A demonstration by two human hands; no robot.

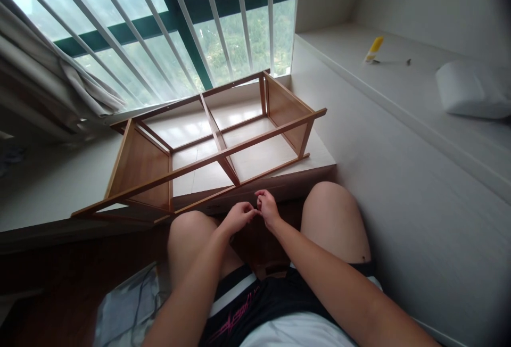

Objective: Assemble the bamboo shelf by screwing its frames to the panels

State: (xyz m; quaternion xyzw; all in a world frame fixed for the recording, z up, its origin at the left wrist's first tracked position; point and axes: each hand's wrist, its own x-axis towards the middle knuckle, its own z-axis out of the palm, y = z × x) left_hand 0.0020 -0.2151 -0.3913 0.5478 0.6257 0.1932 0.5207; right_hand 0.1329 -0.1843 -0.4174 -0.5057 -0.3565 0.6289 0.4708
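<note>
My left hand [240,216] and my right hand [267,209] meet between my knees, fingertips pinched and touching or nearly so. Whatever lies between the fingers is too small to make out. Just beyond them, a brown wooden rack frame [223,153] lies on its side, with a solid panel at each end and a crossbar through the middle. Its near lower rail is the part closest to my hands, and neither hand touches it.
The frame rests on a pale window ledge [255,147] before a barred window. A white shelf on the right holds a yellow-capped tube [374,50], a tiny dark piece [408,62] and a white packet [473,89]. A clear plastic bag [128,304] lies on the floor, lower left.
</note>
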